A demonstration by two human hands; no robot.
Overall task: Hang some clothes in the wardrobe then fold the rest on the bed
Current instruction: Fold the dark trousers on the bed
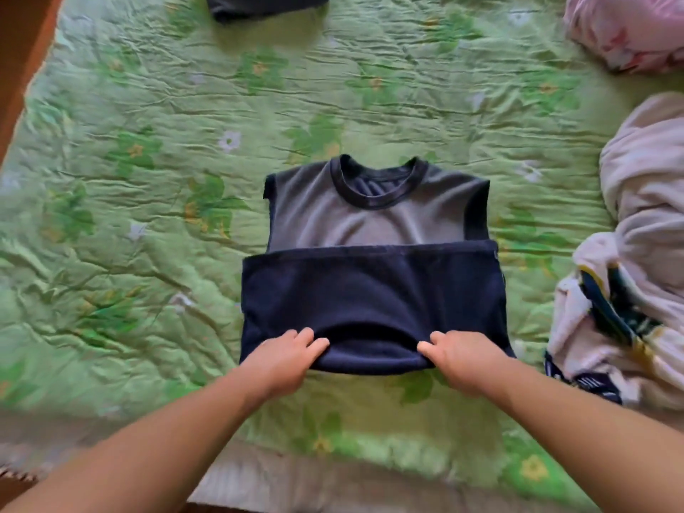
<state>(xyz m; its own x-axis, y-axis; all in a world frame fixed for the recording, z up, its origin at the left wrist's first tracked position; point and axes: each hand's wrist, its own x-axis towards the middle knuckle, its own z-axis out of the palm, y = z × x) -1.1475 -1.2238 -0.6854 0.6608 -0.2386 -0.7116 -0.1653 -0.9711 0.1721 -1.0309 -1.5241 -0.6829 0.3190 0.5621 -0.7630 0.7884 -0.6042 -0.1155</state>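
Head view: navy sweater [370,290] lies flat mid-bed on green quilt [148,179], collar far, navy lower part folded up over grey chest. My left grip [285,359] and right grip [462,359] both pinch its near folded edge, fingers curled on cloth. Pale clothes pile [644,235] at right; dark folded garment [266,5] far.

Both hands [374,359] grip navy sweater [374,290], green bedspread [148,149]
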